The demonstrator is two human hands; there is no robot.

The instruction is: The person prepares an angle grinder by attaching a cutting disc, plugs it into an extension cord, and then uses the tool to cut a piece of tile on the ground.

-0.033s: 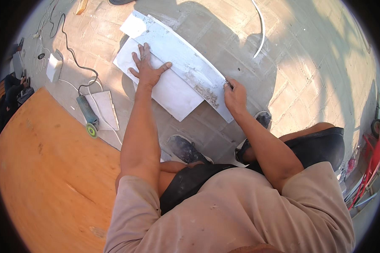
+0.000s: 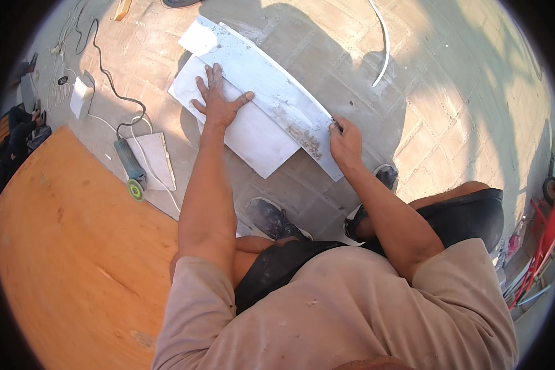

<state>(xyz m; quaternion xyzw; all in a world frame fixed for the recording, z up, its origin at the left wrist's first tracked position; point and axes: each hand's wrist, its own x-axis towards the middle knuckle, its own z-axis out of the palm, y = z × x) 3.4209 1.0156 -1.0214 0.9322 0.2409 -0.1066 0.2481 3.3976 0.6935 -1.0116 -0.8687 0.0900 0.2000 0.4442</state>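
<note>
A long white strip (image 2: pixel 262 77), chipped and dusty along its surface, lies slanting over a wider white board (image 2: pixel 262 139) on the paving. My left hand (image 2: pixel 219 102) presses flat with fingers spread, across the board and the strip's near edge. At the strip's right end, my right hand (image 2: pixel 346 145) is closed, its thumb and fingers at the far edge. Something small and dark shows between those fingers, too little of it visible to name. A second thin white edge shows along the strip's far side.
An angle grinder (image 2: pixel 129 163) with a green disc rests beside a small white tile piece (image 2: pixel 157 160) at left, its cord trailing away. Nearer is an orange wooden panel (image 2: pixel 74 246). A white curved strip (image 2: pixel 385 46) lies far right; a red metal frame (image 2: pixel 544 240) stands at the right edge.
</note>
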